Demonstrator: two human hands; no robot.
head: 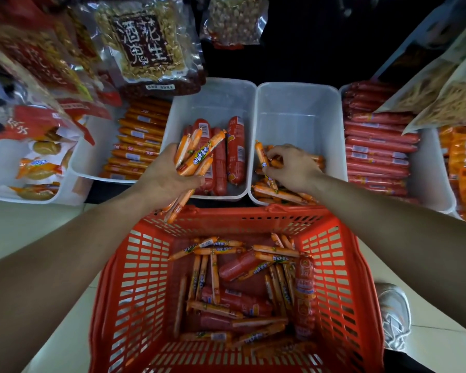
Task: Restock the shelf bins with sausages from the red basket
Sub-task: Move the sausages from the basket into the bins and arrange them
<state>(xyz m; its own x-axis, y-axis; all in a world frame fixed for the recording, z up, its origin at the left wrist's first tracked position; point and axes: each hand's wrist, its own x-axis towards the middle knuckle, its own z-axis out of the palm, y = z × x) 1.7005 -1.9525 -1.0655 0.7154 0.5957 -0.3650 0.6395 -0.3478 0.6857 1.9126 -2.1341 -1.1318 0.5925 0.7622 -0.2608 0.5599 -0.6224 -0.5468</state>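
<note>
- The left hand (164,179) reaches forward from a bare, extended forearm. It sits palm-up above the far rim of the red slotted plastic basket (361,267), just in front of the left clear plastic shelf bin (213,100).
- Its fingers are curled around a bundle of thin orange foil-wrapped sausages (197,154), gripping them near the middle.
- The bundle fans out. The upper ends point away and to the right over the left bin, and the lower ends hang past the palm towards the basket rim.
- The right hand (293,168) reaches into the right clear plastic shelf bin (296,111), knuckles up and wrist slightly bent.
- Its fingertips are bent inward, pinching a single thin orange sausage (262,158). That sausage's long axis runs roughly near to far, with its crimped tip pointing away.
- More thin orange sausages lie in a loose layer on that bin's floor, under and beside the hand.
- The left bin holds fat, glossy red cylindrical sausages (236,149) lying side by side, their long axes running away from the person.
- In the basket, a jumbled heap of thin orange and fat red sausages (240,292) covers the bottom, pointing every way.
- The bins are smooth, translucent and rectangular with rounded corners. The basket walls are a rigid grid of slots.
</note>
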